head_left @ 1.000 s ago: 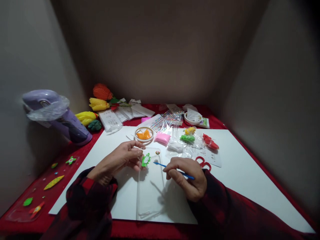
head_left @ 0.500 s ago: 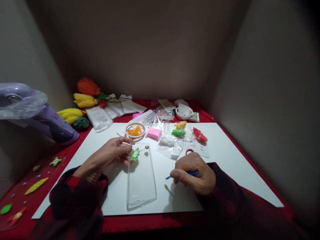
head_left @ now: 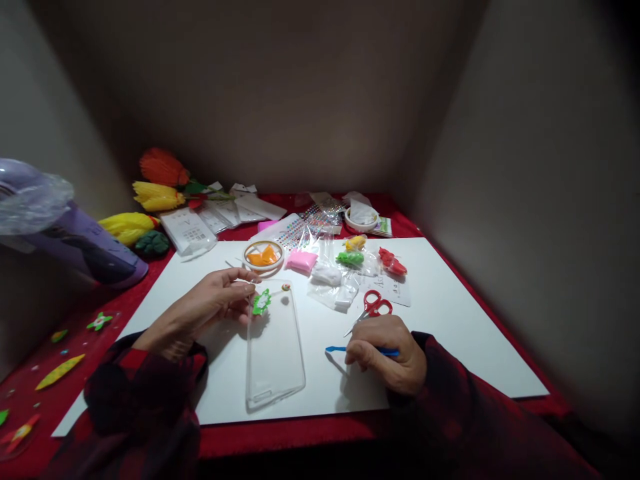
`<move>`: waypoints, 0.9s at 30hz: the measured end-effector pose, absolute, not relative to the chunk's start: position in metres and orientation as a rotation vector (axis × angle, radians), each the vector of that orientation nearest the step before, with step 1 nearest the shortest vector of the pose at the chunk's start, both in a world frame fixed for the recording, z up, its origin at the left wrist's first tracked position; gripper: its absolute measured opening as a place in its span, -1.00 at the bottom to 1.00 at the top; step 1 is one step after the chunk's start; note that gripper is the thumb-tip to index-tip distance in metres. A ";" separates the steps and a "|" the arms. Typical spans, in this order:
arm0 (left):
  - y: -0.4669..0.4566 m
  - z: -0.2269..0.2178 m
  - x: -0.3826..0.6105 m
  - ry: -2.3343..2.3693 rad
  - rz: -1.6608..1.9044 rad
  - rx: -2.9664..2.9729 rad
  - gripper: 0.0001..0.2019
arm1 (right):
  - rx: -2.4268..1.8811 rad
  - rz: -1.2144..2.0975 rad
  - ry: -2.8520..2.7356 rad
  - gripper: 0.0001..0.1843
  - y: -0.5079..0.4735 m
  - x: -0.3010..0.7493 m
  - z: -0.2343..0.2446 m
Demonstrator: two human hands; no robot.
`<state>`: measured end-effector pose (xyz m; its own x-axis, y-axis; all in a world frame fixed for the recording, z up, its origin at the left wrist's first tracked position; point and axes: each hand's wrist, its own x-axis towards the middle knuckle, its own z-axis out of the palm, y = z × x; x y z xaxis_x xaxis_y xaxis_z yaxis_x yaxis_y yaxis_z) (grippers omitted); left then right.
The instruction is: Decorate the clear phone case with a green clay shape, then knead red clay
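Observation:
My left hand (head_left: 220, 300) pinches the upper left edge of a clear phone case (head_left: 275, 357), which is over the white board. Near those fingers, a green and white flower-like decoration (head_left: 261, 303) sits at the upper left of the case. A small round bead-like piece (head_left: 286, 287) is at its top right corner. To the right of the case, my right hand (head_left: 387, 353) is closed around a thin blue modelling tool (head_left: 336, 349), its tip pointing left and apart from the case. Red-handled scissors (head_left: 373, 305) lie just beyond my right hand.
Across the white board (head_left: 450, 333) lie an orange piece in a tape roll (head_left: 263, 255), a pink clay packet (head_left: 302, 261) and bagged green clay (head_left: 349, 259). Red clay (head_left: 393, 261) is further right. A purple tumbler (head_left: 95, 243) and paper-like flowers (head_left: 163, 167) stand left.
The view has shifted slightly, so most things appear further left. My right hand has moved nearer me relative to the scissors, uncovering them, and the blue tool lies more level. My left hand keeps its hold.

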<state>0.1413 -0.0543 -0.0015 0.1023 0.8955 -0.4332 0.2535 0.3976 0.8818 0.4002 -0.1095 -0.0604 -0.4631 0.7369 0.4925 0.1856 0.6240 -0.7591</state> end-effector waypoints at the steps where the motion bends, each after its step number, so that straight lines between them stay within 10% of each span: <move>1: -0.055 -0.001 0.141 1.431 0.659 1.109 -0.72 | -0.728 0.798 -1.975 -0.47 -0.110 0.400 -0.060; 27: -0.049 -0.012 0.133 1.366 0.648 1.120 -0.76 | -0.767 0.810 -1.881 -0.56 -0.111 0.402 -0.065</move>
<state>0.1330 -0.0492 -0.0117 0.1571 0.8923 -0.4233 0.2361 0.3822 0.8934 0.4022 -0.1107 -0.0654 -0.3834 0.7786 0.4968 0.1738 0.5891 -0.7891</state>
